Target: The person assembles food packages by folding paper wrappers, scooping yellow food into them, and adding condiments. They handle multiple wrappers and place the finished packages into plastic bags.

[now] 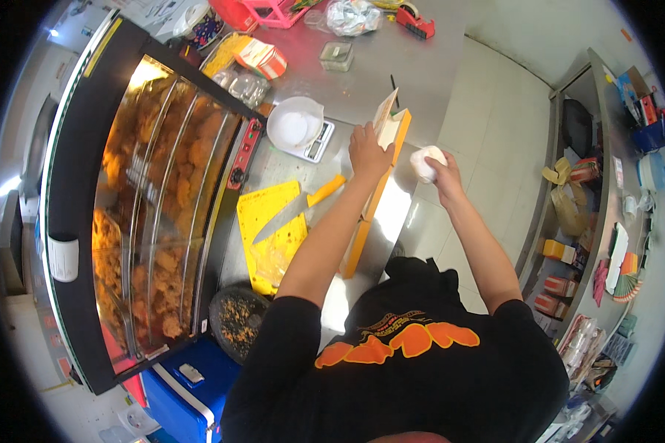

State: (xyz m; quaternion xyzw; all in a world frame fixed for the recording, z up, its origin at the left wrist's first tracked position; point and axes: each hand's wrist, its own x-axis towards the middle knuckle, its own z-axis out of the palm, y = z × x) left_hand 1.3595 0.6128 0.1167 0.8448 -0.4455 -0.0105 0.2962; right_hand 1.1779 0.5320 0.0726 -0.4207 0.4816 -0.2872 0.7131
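Note:
My left hand [369, 153] grips the near edge of a narrow orange box [402, 134] whose pale lid stands raised, at the edge of the steel counter. My right hand [446, 181] holds a white, roundish bundle [425, 164] just right of the box, beyond the counter edge. What is inside the bundle cannot be seen. Another orange box piece [358, 247] lies along the same counter edge, below my left wrist. Left of my left forearm, a knife [281, 218] with a yellow handle rests across a stained yellow cutting board [258, 199].
A lit glass display cabinet [162, 184] full of fried food fills the left side. A white bowl [294, 124] sits on a small scale [319, 144]. A dark crumb-filled pan [238, 321] stands above a blue cooler [177, 402]. Stocked shelves [569, 192] line the right.

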